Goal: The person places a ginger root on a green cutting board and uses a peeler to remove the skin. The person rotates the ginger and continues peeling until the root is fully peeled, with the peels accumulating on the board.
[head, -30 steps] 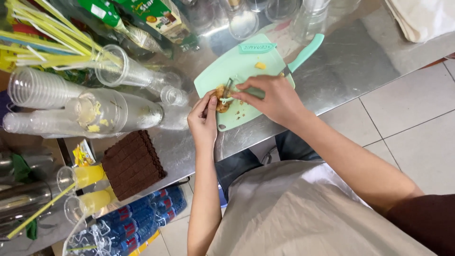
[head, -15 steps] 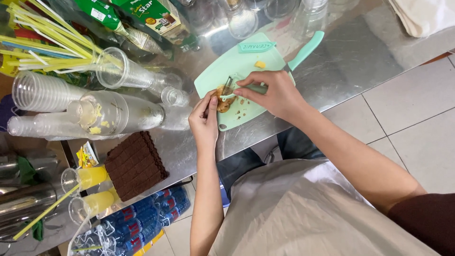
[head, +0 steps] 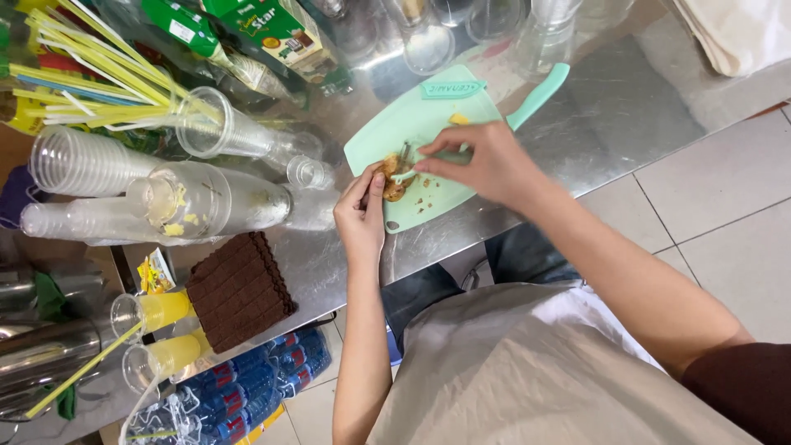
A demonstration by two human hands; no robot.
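Head view: right hand (head: 486, 165) shifted slightly leftward along cutting board (head: 428, 124) since half second ago; left hand (head: 360, 216) stays put at board's near edge. Left fingers (head: 372, 185) narrow, pinching brown food piece (head: 390, 175) against board. Right fingers (head: 428, 162) curled around small knife (head: 405, 173), tip touching food just beside left fingers. Yellow scrap (head: 458, 119) on board beyond right fingers. Clear plastic cups (head: 222, 202) lying on steel worktop (head: 610, 115), left of left fingers. Brown ridged mat (head: 239, 290) nearer worktop edge, well apart.
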